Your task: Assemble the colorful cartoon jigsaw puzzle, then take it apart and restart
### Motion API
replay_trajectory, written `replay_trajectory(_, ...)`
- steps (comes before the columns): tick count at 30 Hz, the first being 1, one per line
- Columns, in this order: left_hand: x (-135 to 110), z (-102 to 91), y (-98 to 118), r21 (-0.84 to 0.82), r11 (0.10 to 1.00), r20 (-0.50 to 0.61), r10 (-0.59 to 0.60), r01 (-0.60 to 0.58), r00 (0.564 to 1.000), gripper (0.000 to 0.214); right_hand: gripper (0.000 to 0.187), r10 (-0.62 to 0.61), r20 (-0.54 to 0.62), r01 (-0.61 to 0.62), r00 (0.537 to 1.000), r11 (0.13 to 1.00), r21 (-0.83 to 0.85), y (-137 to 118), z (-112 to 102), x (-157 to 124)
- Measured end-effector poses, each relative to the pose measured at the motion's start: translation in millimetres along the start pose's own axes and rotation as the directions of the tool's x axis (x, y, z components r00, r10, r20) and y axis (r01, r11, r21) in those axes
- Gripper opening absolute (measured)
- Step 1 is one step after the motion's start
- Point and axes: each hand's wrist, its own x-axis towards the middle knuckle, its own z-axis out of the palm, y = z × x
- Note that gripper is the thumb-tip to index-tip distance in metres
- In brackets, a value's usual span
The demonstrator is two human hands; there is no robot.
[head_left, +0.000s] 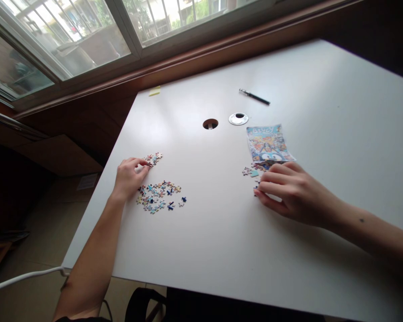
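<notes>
Head view: my left hand (130, 176) at small pile (157, 156), thumb and forefinger nearly meeting; can't tell if pinching piece. Larger pile (159, 193) beside left wrist. My right hand (289, 190) curled over loose pieces (254, 173), grip unclear. Leaflet (267, 142) just beyond, pen (255, 96) farther off.
</notes>
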Motion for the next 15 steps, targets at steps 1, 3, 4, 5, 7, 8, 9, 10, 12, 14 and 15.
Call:
replay_trajectory(1, 0, -1.4, 1, -0.075, 0.996, 0.001, -0.049, 0.049, 0.999, 0.022, 0.024, 0.0, 0.001, 0.0, 1.0, 1.0, -0.002, 0, 0, 0)
replay_trajectory(3, -1, -2.8, 3, -0.253, 0.956, 0.026, -0.146, 0.148, 0.989, 0.027, 0.024, 0.0, 0.004, 0.0, 1.0, 1.0, -0.003, 0, 0, 0)
replay_trajectory(4, -1, -2.9, 3, -0.332, 0.925, 0.045, -0.178, 0.183, 0.983, 0.03, 0.023, 0.0, 0.004, 0.0, 1.0, 1.0, -0.002, 0, 0, 0)
replay_trajectory(5, -1, -2.8, 3, -0.39, 0.898, 0.064, -0.192, 0.202, 0.979, 0.031, 0.023, 0.0, 0.004, 0.0, 1.0, 1.0, -0.001, 0, 0, 0)
replay_trajectory(7, -1, -2.3, 6, -0.442, 0.872, 0.097, -0.187, 0.21, 0.978, 0.03, 0.023, 0.001, 0.004, -0.001, 1.0, 1.0, 0.002, 0, 1, 0)
replay_trajectory(8, -2, -2.1, 11, -0.444, 0.873, 0.105, -0.173, 0.202, 0.979, 0.029, 0.023, 0.003, 0.003, -0.003, 1.0, 1.0, 0.003, 0, 1, 0)
replay_trajectory(9, -3, -2.0, 19, -0.436, 0.883, 0.105, -0.142, 0.174, 0.984, 0.027, 0.022, 0.006, 0.0, -0.006, 1.0, 1.0, 0.006, 0, 1, 0)
replay_trajectory(10, -6, -1.8, 29, -0.418, 0.9, 0.105, -0.09, 0.126, 0.99, 0.025, 0.02, 0.011, -0.003, -0.011, 1.0, 1.0, 0.012, -1, 1, 1)
replay_trajectory(12, -16, -0.5, 60, -0.375, 0.925, 0.106, 0.102, -0.055, 0.989, 0.021, 0.015, 0.018, -0.008, -0.018, 1.0, 0.999, 0.038, -4, 1, 2)
replay_trajectory(14, -31, 3.0, 94, -0.342, 0.904, 0.2, 0.338, -0.258, 0.92, 0.019, 0.008, 0.009, -0.008, -0.009, 1.0, 0.996, 0.088, -9, 2, 4)
replay_trajectory(15, -39, 5.8, 111, -0.364, 0.869, 0.249, 0.437, -0.335, 0.864, 0.017, 0.006, -0.005, -0.008, 0.006, 1.0, 0.993, 0.118, -13, 2, 5)
